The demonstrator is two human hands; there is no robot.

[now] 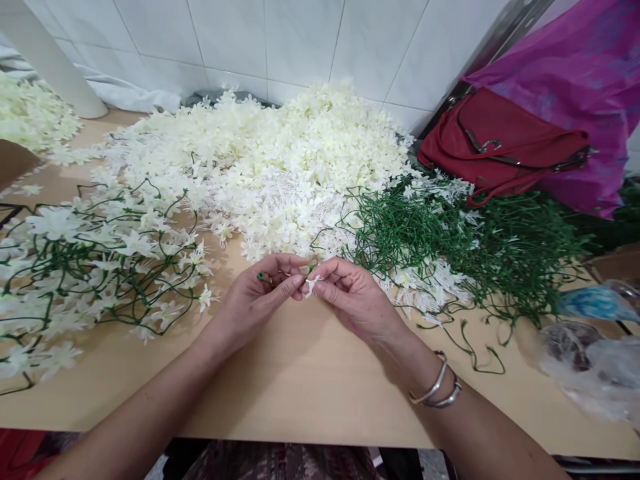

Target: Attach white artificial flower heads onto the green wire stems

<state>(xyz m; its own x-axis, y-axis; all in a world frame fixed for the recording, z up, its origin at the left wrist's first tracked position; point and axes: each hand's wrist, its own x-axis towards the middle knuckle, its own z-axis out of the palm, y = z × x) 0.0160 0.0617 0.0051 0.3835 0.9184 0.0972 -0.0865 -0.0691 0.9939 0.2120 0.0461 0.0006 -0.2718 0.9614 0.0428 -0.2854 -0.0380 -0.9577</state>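
Observation:
Both hands meet over the middle of the table, their fingertips almost touching. My left hand (267,293) is closed in a pinch on a green stem (261,275), whose tip pokes out between the fingers. Between thumb and forefinger, my right hand (353,293) pinches a small white artificial flower (313,285). A bit of green shows just above that flower, between the two hands. How stem and flower meet is hidden by the fingers. Just beyond the hands rises a large heap of loose cream-white blossoms (300,147).
Left lies a pile of white flowers on green stems (115,260). Bare green stems (415,227) are heaped at right, some loose near a stem (473,350). Behind them are a red handbag (505,140) and a purple bag (565,87). Clear plastic bags (600,367) sit far right.

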